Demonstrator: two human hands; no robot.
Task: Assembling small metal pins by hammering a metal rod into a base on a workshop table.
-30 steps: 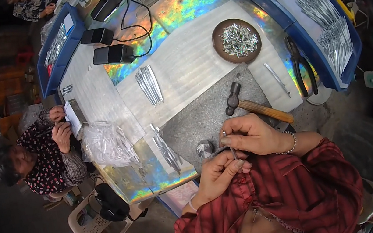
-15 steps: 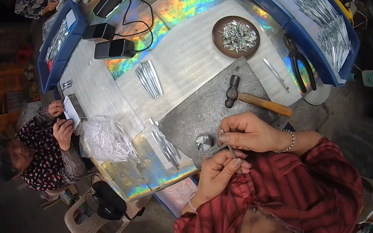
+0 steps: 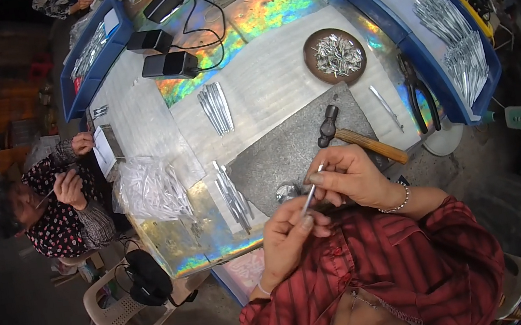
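Bright, even daylight on worktop [image 3: 277, 88], iridescent rainbow glare on its foil. Heavy fisheye bend, black vignette corners. Centre sharp, edges soft.

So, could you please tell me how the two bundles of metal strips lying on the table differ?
The upper bundle of silver metal strips lies on the white ribbed sheet, far from the hands; the lower bundle of silver metal strips lies beside the grey stone slab, close to the left hand. The upper bundle is tidy and near-parallel; the lower is looser and more spread out. Both are thin, shiny and untouched.
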